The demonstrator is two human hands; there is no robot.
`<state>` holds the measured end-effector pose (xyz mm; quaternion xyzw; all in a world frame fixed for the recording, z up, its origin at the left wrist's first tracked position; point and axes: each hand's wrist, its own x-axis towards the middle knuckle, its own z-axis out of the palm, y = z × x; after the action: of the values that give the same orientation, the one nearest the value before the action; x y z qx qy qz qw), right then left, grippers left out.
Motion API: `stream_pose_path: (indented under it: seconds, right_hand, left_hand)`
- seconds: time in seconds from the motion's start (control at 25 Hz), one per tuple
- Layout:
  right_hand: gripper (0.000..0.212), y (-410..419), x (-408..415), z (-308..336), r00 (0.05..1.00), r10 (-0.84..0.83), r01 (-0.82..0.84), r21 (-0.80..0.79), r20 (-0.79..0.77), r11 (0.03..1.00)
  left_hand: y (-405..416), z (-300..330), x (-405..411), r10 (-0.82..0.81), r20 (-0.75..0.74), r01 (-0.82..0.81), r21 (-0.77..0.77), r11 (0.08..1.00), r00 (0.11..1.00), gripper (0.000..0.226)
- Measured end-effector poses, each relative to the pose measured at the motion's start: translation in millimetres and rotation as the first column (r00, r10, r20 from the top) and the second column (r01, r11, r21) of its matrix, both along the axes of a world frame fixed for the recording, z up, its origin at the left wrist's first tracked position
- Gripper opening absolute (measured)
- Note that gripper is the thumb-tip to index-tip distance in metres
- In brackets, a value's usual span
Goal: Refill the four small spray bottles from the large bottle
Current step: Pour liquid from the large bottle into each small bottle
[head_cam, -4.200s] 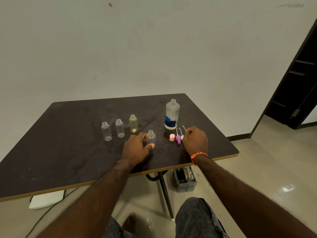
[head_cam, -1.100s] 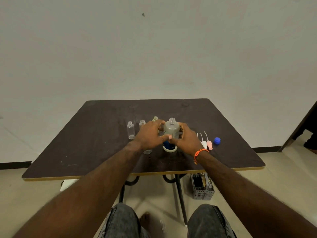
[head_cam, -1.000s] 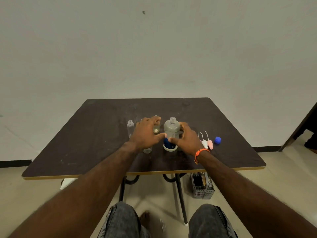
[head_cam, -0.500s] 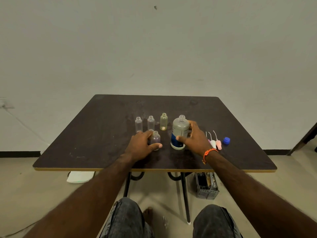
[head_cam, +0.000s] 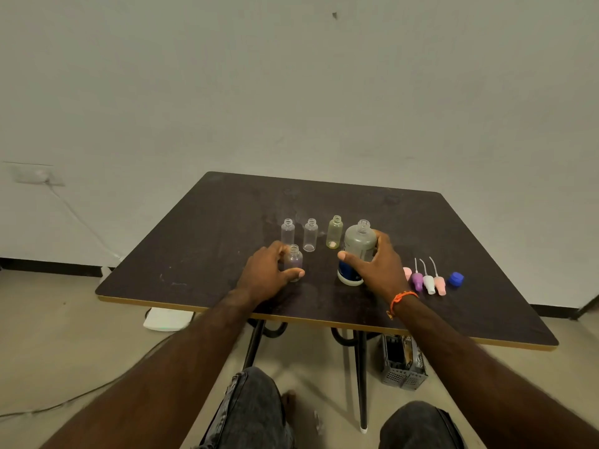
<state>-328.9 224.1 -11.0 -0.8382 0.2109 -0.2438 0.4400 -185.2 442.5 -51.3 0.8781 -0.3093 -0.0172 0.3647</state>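
Right hand (head_cam: 377,267) wraps the large clear plastic bottle with blue label (head_cam: 358,251), uncapped, upright on the dark brown table (head_cam: 210,241). Left hand (head_cam: 265,273) grips the small purplish clear spray bottle (head_cam: 293,259) just left of it, also upright on the table. Behind: two small clear bottles (head_cam: 287,230) (head_cam: 310,234) and one small yellowish bottle (head_cam: 334,231), all open. Removed spray tops, pink, purple, white, pink (head_cam: 428,281), and the blue cap (head_cam: 456,279) lie to the right. Judging by this, opening is done; the small bottles look near empty, so pouring hasn't begun; all four refills and recapping remain.
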Motion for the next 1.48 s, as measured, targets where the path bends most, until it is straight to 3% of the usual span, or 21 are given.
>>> stream_pose_path:
  seconds: [0.12, 0.32, 0.48, 0.64, 1.48]
  right_hand:
    - [0.073, 5.6, 7.7, -1.9, 0.997, 0.0, 0.001, -0.012, 0.074, 1.0]
    - [0.068, 9.2, 19.0, 6.7, 0.992, 0.083, -0.067, -0.163, 0.095, 0.984]
    - [0.073, 7.2, 25.2, 13.8, 0.993, 0.108, -0.115, -0.376, -0.042, 0.92]
    - [0.078, 7.9, 26.4, 10.4, 0.976, 0.058, -0.157, -0.491, -0.211, 0.857]
    - [0.082, 9.0, 23.8, 20.3, 0.938, -0.043, -0.237, -0.726, -0.345, 0.646]
  left_hand:
    - [-0.1, -3.8, -1.8, 0.027, -0.017, -0.028, -0.077, 0.997, 0.999, 0.059]
    - [3.4, -4.4, 4.1, 0.026, 0.013, -0.025, -0.118, 0.993, 1.0, 0.061]
    - [7.2, 3.6, 7.2, 0.002, 0.143, -0.003, 0.005, 1.0, 0.99, 0.057]
    - [7.5, 12.2, 6.9, -0.048, 0.2, 0.032, 0.081, 0.996, 0.979, 0.054]
    - [4.3, 19.9, 0.5, -0.142, 0.272, 0.095, 0.178, 0.979, 0.952, 0.063]
